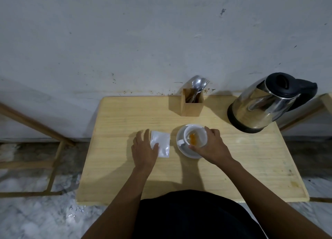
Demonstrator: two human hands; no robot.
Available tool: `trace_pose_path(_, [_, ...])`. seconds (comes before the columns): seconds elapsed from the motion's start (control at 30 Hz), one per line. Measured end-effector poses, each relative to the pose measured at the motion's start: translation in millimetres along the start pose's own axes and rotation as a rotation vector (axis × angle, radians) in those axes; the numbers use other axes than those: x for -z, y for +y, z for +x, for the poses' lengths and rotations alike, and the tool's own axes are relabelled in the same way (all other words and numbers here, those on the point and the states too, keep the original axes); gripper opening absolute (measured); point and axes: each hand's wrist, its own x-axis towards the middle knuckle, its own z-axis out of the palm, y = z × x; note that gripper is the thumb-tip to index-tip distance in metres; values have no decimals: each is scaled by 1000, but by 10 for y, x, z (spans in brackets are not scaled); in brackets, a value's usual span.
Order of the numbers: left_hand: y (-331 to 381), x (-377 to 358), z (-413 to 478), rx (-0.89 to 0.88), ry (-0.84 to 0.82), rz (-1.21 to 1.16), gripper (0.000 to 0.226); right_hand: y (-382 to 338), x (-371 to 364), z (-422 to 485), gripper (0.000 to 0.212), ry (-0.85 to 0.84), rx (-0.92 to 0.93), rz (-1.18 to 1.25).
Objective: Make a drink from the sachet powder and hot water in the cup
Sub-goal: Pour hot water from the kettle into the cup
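Observation:
A white cup (196, 133) stands on a white saucer (181, 150) in the middle of the wooden table (233, 167). Orange powder (192, 136) lies inside the cup. My right hand (212, 145) wraps around the cup's right side, thumb at the near rim. A white sachet (162, 141) lies flat on the table left of the saucer. My left hand (143, 147) rests on the sachet's left edge with fingers spread, thumb on top of it. A steel kettle (260, 106) with a black lid and handle stands at the back right.
A wooden holder (192, 105) with spoons and a fork stands at the back of the table against the wall. Wooden frame pieces (36, 127) lie on the floor to the left. The table's right edge has a raised lip.

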Motion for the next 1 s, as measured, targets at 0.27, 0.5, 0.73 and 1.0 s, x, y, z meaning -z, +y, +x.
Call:
trace_pose_path(0.27, [-101, -174, -10, -283, -86, 168, 34, -4, -39, -8, 85, 42, 12, 21])
trace_pose_path(0.5, [-30, -171, 31, -282, -56, 159, 31, -5, -62, -32, 87, 62, -20, 0])
trace_pose_path(0.73, [498, -37, -104, -216, -165, -359, 45, 94, 140, -129, 68, 130, 16, 202])
trace_pose_path(1.0, [938, -92, -262, -18, -272, -482, 34, 412, 675, -324, 14, 354, 263, 365])
